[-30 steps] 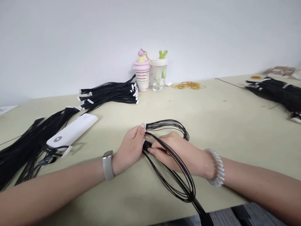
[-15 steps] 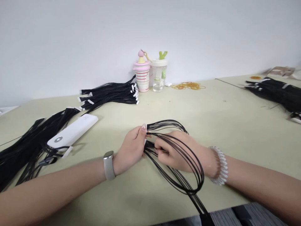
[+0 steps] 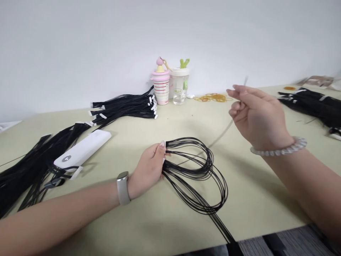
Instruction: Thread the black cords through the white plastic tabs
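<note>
My left hand (image 3: 149, 163), with a grey watch band at the wrist, is closed on the white connector ends of a looped bundle of black wires (image 3: 207, 167). The loops spread to the right over the table, and a straight length of the bundle runs down past the table's front edge. Up at the right, above the table, my right hand (image 3: 253, 110) pinches a single thin wire (image 3: 222, 134), smeared by motion. That wire stretches from the looped bundle up through my fingers, its tip sticking out above them. My left fingers partly hide the connectors.
At the left lie a white power bank (image 3: 82, 148) and piles of black wire harnesses (image 3: 128, 105). Two drinking cups (image 3: 161, 87) stand by the wall, beside loose rubber bands (image 3: 213, 97). More black harnesses (image 3: 311, 106) lie at the far right.
My right hand has come out of the wire loops and moved up and to the right, drawing one wire with it. My left hand has stayed in place on the connectors.
</note>
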### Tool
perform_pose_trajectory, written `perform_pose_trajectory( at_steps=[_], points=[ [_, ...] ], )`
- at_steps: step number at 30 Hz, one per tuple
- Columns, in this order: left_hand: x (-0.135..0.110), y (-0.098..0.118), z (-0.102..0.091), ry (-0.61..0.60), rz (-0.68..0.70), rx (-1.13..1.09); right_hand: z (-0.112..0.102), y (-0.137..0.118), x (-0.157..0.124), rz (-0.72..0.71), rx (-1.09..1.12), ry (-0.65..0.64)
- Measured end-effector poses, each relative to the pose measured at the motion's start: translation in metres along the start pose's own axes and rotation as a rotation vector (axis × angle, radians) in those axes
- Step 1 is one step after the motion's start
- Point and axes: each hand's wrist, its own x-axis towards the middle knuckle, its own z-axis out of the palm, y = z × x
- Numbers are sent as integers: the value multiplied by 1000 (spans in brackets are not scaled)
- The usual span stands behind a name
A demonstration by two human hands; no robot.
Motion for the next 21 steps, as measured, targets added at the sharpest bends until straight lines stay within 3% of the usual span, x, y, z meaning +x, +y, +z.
perform_pose_trajectory(
  at_steps=[2,5,8,10,13,21],
  points=[
    [0,0,0,2,10,-5,5,-4,-8,50,-76,-89],
    [0,-2,1,6,33,-22,18,-9,-30,51,-331,-371],
    [0,-3,1,-2,46,-39,30,-8,-52,-78,-607,-625],
    [0,-3,0,7,65,-26,35,-4,-61,-200,-738,-718],
    [-1,-3,0,22,95,11,39,1,-67,-306,-844,-747],
    [-1,-1,-1,11,116,45,45,7,-71,-359,-907,-721]
  ],
)
